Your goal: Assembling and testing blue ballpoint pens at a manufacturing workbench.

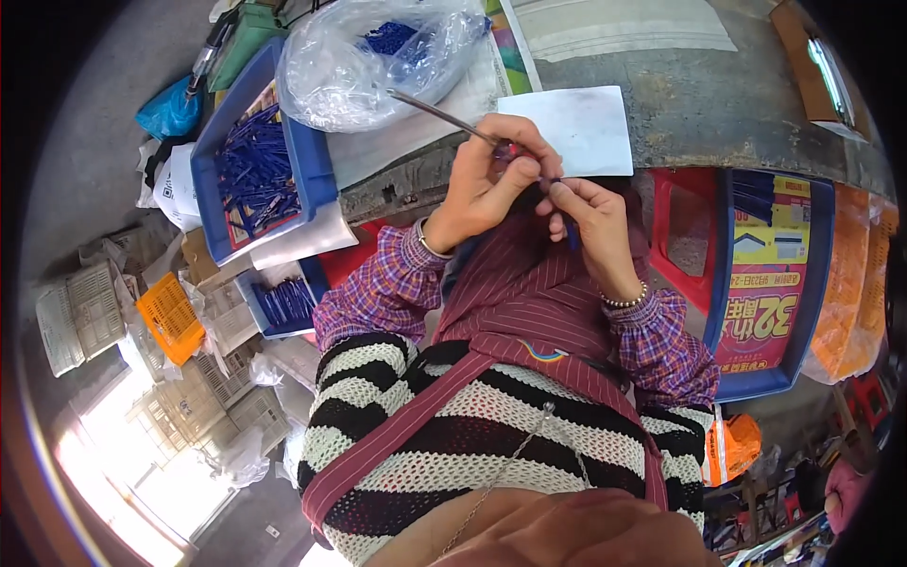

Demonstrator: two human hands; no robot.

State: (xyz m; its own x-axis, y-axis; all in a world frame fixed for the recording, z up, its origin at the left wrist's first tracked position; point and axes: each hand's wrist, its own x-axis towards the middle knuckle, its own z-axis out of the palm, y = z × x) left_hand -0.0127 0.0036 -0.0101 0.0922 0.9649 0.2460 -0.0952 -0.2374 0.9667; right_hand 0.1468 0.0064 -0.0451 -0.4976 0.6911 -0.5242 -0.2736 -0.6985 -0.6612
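Both my hands are close together above my lap, at the bench's near edge. My left hand (487,194) is closed round a thin metal tool (436,111), whose long shaft points up to the left; something red shows by its fingers, and the tool's other end is hidden. My right hand (595,217) is closed, its thumb and fingers pinching a small dark blue piece (573,236) that hangs partly below the fingers. The fingertips of both hands meet or nearly meet, and what lies between them is too small to make out. Just beyond lies a white sheet (576,128).
A blue tray (307,175) of thin blue pieces stands at left, beside a clear plastic bag (331,85) with small blue parts. Another blue tray (822,246) at right holds dark blue pieces on printed card. A smaller tray (288,331) and a red stool (666,236) stand lower.
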